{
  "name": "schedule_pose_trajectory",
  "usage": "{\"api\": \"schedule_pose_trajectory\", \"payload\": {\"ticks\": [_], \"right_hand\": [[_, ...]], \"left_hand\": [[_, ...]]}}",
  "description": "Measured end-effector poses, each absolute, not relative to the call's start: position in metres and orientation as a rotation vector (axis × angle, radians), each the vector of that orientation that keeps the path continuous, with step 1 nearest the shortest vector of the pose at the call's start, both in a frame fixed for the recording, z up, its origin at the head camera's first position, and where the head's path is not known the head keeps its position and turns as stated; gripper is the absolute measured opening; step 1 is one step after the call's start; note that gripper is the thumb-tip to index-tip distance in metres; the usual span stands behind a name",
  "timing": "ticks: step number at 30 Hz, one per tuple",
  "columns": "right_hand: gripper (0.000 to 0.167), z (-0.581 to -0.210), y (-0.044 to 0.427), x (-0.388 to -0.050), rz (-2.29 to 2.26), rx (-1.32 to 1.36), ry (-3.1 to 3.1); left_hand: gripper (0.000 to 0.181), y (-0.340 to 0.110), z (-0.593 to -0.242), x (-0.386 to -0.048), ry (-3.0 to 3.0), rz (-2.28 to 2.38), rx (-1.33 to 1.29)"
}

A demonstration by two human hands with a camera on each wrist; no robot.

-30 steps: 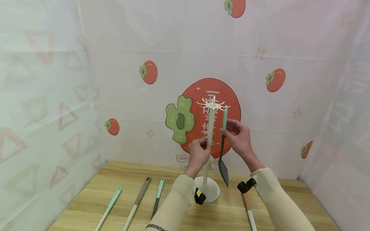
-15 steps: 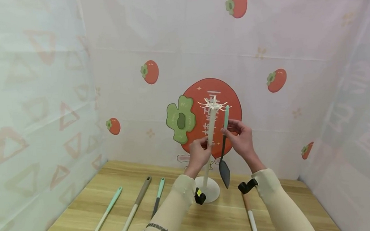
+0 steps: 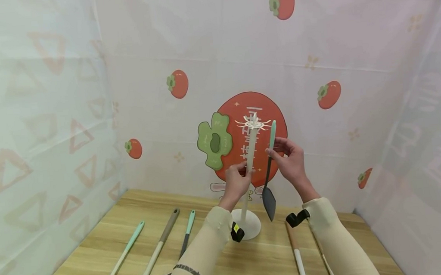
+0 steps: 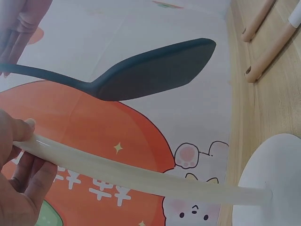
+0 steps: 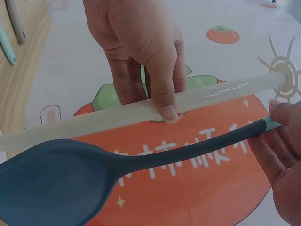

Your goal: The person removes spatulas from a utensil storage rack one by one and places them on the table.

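Note:
A white utensil stand with an upright pole (image 3: 251,150), a ring of hooks (image 3: 254,122) on top and a round base (image 3: 252,226) stands at the back of the table. My left hand (image 3: 236,182) grips the pole about midway up. Beside the hooks, on the right, my right hand (image 3: 290,161) pinches the mint handle of a dark spatula (image 3: 269,203), thumb in front and fingers behind. The spatula's blade (image 4: 155,70) points down, above the table. Its handle end is close to a hook tip; I cannot tell whether they touch.
At left on the wooden table (image 3: 108,241) lie a mint-handled utensil (image 3: 125,253), a brown-handled one (image 3: 160,241) and a dark one with a mint handle (image 3: 187,233), partly under my left sleeve. Wooden-handled utensils (image 3: 296,248) lie at right. A printed cloth (image 3: 212,34) hangs behind.
My right hand has moved slightly up and to the right with the spatula, so its handle end stands higher, beside the hooks. My left hand keeps its hold on the pole.

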State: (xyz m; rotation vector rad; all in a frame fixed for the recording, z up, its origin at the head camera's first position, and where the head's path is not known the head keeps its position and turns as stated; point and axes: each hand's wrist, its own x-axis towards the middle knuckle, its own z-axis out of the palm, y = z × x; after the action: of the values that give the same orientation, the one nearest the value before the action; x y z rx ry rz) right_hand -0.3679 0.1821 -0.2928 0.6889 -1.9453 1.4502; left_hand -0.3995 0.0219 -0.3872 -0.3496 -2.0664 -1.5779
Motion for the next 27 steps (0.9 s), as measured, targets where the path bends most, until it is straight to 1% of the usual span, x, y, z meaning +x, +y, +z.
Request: {"api": "schedule_pose_trajectory", "payload": {"ticks": [15, 20, 27], "right_hand": [[0.032, -0.291, 0.192, -0.368, 1.435, 0.710, -1.903], [0.033, -0.290, 0.195, -0.367, 1.447, 0.710, -1.900], [0.034, -0.290, 0.198, -0.366, 1.443, 0.696, -1.908]], "left_hand": [[0.040, 0.022, -0.388, -0.397, -2.075, -1.553, -0.340], [0.039, 0.022, -0.388, -0.398, -2.073, -1.546, -0.340], [0.033, 0.021, -0.387, -0.397, -2.077, -1.551, -0.342]]}}
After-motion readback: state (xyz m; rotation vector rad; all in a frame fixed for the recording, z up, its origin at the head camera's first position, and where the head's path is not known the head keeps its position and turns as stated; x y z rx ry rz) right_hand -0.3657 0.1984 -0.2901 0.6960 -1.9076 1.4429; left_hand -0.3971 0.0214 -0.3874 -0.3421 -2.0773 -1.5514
